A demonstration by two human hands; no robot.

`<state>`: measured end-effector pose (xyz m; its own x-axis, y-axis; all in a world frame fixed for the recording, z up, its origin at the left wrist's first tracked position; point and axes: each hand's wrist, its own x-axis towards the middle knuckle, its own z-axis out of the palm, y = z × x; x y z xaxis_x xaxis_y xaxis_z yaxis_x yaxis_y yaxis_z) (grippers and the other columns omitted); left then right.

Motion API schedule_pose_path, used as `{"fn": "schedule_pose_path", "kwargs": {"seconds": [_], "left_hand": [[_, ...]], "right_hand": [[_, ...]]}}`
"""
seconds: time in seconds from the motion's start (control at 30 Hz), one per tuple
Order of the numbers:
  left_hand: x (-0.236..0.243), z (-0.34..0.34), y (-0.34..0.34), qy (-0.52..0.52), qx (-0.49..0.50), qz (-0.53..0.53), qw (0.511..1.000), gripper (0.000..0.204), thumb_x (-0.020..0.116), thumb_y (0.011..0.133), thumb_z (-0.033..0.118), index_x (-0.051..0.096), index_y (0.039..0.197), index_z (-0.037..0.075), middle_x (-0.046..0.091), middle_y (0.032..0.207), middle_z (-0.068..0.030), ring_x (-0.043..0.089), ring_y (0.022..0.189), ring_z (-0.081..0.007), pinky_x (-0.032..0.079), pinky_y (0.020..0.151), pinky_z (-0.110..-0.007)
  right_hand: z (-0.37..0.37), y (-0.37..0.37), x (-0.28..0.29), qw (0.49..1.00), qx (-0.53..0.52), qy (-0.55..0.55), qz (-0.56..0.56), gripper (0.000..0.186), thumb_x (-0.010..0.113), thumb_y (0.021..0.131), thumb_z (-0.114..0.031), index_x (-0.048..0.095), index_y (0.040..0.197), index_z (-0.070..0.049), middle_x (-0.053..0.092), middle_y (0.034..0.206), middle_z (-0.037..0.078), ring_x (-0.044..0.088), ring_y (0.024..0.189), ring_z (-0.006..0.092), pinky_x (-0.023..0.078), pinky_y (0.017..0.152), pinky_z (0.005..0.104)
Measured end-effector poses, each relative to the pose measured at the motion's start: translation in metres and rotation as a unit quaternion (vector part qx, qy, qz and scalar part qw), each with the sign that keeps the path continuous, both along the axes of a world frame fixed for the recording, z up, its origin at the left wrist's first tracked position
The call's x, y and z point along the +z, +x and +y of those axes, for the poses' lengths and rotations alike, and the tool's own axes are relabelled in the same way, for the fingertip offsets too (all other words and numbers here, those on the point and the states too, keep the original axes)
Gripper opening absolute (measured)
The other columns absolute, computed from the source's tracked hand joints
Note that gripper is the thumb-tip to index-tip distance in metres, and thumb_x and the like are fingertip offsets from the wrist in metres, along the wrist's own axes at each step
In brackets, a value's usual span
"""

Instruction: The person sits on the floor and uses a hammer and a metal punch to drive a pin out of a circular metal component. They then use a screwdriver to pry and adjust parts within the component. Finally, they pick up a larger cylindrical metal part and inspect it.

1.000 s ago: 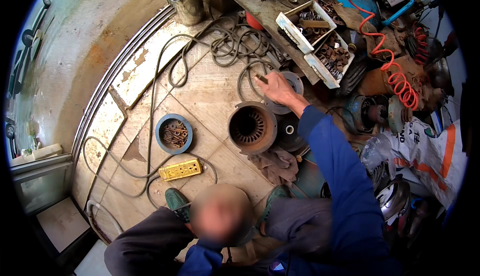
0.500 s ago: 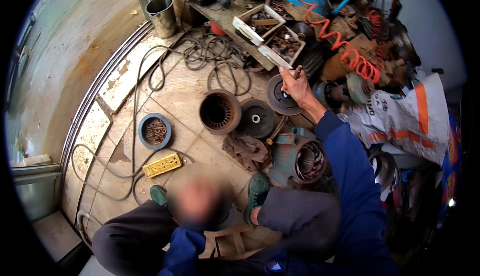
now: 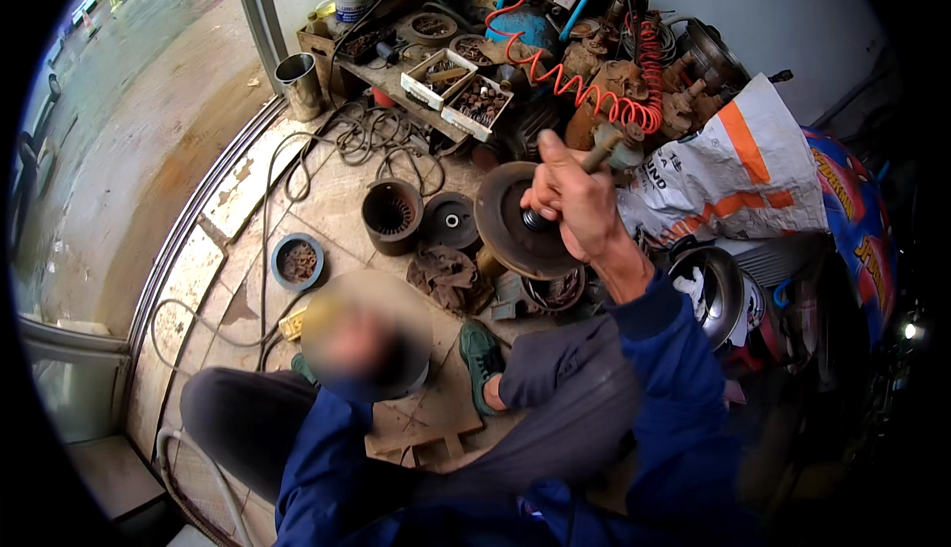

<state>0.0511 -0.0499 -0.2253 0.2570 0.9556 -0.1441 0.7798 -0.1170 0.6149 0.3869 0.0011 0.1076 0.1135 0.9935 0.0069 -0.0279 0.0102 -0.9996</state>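
Observation:
My right hand (image 3: 580, 195) is closed round the shaft of a heavy round metal disc (image 3: 500, 220), held up off the floor; the shaft's end (image 3: 599, 156) sticks out above the fist. My left hand (image 3: 362, 344) lies inside a blurred patch between my knees, so its fingers and anything in them cannot be made out. Beneath the raised disc sits a greenish motor housing (image 3: 508, 299), partly covered. Just left of it are a crumpled dark rag (image 3: 444, 274), a dark round cover (image 3: 443, 218) and a rusty hollow cylinder (image 3: 378, 225).
A blue-grey round dish (image 3: 278, 274) of bolts and a yellow power strip (image 3: 290, 326) stand on the tiles, with cables (image 3: 265, 210) running across. Behind is a low bench with parts trays (image 3: 424, 89). A red coiled hose (image 3: 594, 101) and white sack (image 3: 723, 185) fill the right.
My right hand has lifted the disc by its shaft from the floor toward me. The view has shifted; the left hand stays between my knees, blurred in both frames.

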Motion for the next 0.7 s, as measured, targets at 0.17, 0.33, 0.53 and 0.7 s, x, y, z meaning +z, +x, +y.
{"fn": "schedule_pose_path", "kwargs": {"seconds": [0.17,0.33,0.53,0.7], "left_hand": [[0.050,-0.029,-0.009,0.001,0.035,-0.129,0.991,0.058,0.061,0.105,0.031,0.045,0.154,0.002,0.058,0.144,-0.0163,0.060,0.129,-0.0245,0.049,0.109,-0.039],[0.150,-0.068,0.033,-0.094,-0.075,-0.386,0.914,0.061,0.061,0.106,0.031,0.044,0.155,0.001,0.057,0.144,-0.0156,0.060,0.129,-0.0232,0.048,0.109,-0.037],[0.210,-0.114,0.050,-0.230,0.012,-0.562,0.794,0.070,0.088,0.084,0.024,0.054,0.138,-0.004,0.067,0.101,-0.0089,0.069,0.073,-0.0164,0.059,0.066,-0.032],[0.268,-0.131,0.049,0.040,0.019,-0.427,0.903,0.067,0.095,0.075,0.016,0.060,0.128,-0.006,0.071,0.105,-0.0116,0.070,0.092,-0.0197,0.057,0.084,-0.032]], "right_hand": [[-0.062,-0.008,-0.004,0.986,-0.040,-0.019,0.163,0.058,0.045,0.114,-0.046,0.033,0.063,-0.020,0.028,0.050,-0.004,0.028,0.044,0.0110,0.045,0.062,0.0344],[-0.107,-0.014,0.012,0.958,-0.017,-0.001,0.286,0.061,0.040,0.113,-0.056,0.032,0.065,-0.020,0.023,0.051,-0.005,0.021,0.046,0.0115,0.040,0.063,0.0345],[-0.111,-0.005,-0.009,0.905,0.012,0.007,0.426,0.060,0.037,0.114,-0.054,0.035,0.065,-0.020,0.027,0.054,-0.005,0.025,0.049,0.0118,0.039,0.065,0.0329],[-0.095,0.020,-0.052,0.862,0.000,-0.051,0.504,0.058,0.039,0.114,-0.052,0.043,0.069,-0.016,0.042,0.062,-0.002,0.039,0.057,0.0124,0.043,0.063,0.0280]]}}
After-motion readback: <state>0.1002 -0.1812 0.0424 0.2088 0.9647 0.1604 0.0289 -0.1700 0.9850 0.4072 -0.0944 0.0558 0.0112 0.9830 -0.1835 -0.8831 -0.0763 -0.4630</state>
